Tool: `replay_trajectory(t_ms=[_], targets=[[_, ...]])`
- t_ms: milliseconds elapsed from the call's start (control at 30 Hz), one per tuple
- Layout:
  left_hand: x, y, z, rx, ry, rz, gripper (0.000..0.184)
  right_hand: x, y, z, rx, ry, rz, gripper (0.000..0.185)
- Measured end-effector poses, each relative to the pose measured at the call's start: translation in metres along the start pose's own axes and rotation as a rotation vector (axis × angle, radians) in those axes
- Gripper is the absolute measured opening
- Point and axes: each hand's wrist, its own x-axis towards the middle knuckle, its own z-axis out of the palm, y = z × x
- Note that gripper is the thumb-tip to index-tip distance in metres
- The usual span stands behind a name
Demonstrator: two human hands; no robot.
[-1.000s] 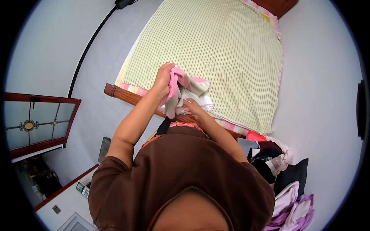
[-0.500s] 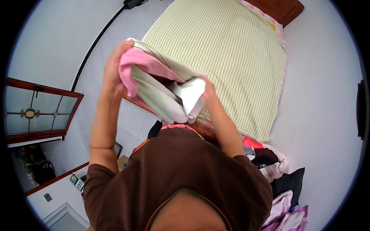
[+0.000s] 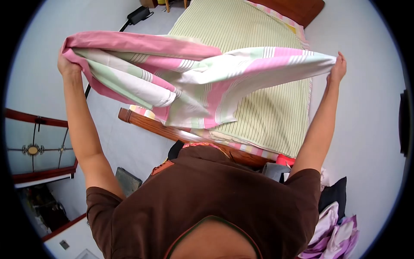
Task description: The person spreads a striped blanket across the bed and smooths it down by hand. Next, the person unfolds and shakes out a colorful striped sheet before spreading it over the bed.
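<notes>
I have the cloth [image 3: 215, 95] stretched above the bed [image 3: 274, 116]; my left hand [image 3: 69, 64] clamps its bunched end, my right hand [image 3: 338, 69] the other; I judge this as spreading; next calls for firm grips while loosening the folds.

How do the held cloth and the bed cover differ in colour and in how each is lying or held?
The held cloth has broad pink, green and white bands; the bed cover is pale yellow-green with thin dark stripes. The held cloth hangs in folds between the left hand and right hand, while the bed cover lies spread out. Both are striped.
</notes>
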Motion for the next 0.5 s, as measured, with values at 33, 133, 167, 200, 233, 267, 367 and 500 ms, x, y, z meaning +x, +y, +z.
replay_trajectory(t_ms=[33,133,167,200,233,267,367,500], targets=[[0.007,-0.003,-0.007,-0.005,-0.014,-0.048,0.021,-0.006,-0.001,-0.015,-0.125,0.024,-0.059,0.029],[0.028,-0.048,-0.032,-0.019,-0.073,-0.232,0.022,-0.04,-0.011,-0.035,-0.459,0.049,-0.158,0.028],[0.072,-0.082,-0.073,0.067,-0.118,-0.195,0.024,-0.059,-0.018,-0.004,-0.515,0.003,-0.171,0.029],[0.068,-0.113,-0.084,0.262,-0.217,-0.141,0.027,-0.076,-0.008,0.002,-0.56,-0.035,-0.177,0.029],[0.054,-0.137,-0.087,0.422,-0.248,-0.261,0.03,-0.101,-0.001,0.017,-0.49,-0.147,-0.126,0.031],[0.029,-0.15,-0.074,0.844,-0.302,-0.365,0.034,-0.132,-0.001,0.037,-0.42,-0.257,-0.07,0.032],[-0.007,-0.268,-0.102,1.16,-0.723,-0.546,0.04,-0.248,-0.009,0.126,-0.519,-0.535,0.131,0.032],[-0.131,-0.32,-0.066,0.849,-1.195,-0.806,0.049,-0.379,0.029,0.231,-0.256,-0.566,0.192,0.033]])
